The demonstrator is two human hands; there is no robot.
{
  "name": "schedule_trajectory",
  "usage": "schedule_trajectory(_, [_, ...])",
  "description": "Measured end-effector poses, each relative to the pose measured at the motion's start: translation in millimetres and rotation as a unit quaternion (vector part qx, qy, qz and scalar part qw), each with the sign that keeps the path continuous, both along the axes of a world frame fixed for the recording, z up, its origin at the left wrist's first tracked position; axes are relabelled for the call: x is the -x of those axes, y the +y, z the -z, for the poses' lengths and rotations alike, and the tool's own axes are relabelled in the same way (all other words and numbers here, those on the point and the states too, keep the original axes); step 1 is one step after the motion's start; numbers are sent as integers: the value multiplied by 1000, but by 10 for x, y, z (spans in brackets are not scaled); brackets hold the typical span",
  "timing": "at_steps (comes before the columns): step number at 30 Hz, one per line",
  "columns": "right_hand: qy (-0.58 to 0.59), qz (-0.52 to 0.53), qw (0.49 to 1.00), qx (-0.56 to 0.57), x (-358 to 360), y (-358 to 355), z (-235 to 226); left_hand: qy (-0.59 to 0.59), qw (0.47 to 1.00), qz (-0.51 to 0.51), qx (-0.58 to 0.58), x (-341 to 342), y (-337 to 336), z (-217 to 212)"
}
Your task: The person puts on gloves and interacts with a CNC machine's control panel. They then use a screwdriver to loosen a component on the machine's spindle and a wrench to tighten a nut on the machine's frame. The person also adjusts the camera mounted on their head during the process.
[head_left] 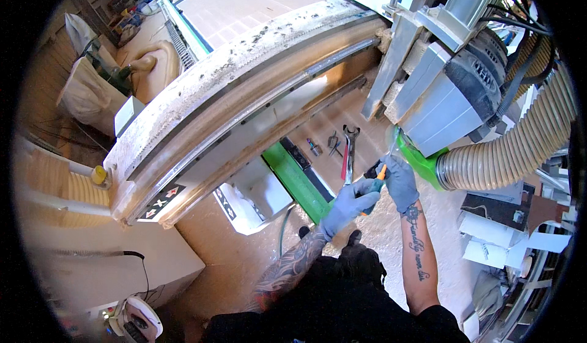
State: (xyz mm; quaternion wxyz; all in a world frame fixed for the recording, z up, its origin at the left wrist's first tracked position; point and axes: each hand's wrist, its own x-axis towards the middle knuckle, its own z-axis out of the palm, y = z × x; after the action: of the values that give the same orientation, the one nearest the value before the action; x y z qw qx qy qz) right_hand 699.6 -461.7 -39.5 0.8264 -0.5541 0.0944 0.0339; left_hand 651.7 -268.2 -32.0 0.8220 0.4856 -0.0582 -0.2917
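Both my hands wear grey gloves and are raised in front of me, close together below the router's spindle head. My left hand (347,210) is closed around a tool with a teal and orange handle (374,191), probably a screwdriver; its working end is not clear. My right hand (401,182) is beside it, fingers bent at the tool's orange end and a small black piece (372,171). What its fingers grip is hidden. Just above it is the green dust hood (422,159). A metal wrench (350,153) and a red-handled tool (344,163) lie beyond my left hand.
A ribbed hose (513,150) joins the hood on the right. The dusty machine gantry (244,49) crosses the left and front. Small metal parts (314,147) lie on the machine bed by a green beam (298,181). A white cabinet (147,254) stands lower left.
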Motion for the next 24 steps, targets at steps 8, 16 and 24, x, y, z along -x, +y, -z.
schedule_trajectory(8, [19, -101, 981, 164, 412, -137, -96, 0, 992, 122, 35, 384, 274, 356])
schedule_trajectory(16, [219, 50, 971, 85, 1547, -1384, 651, -8, 910, -362, -202, -524, 429, 1610])
schedule_trajectory(24, [130, 165, 963, 169, 1818, -2123, 426, -4, 835, -375, -404, -897, 522, 1896])
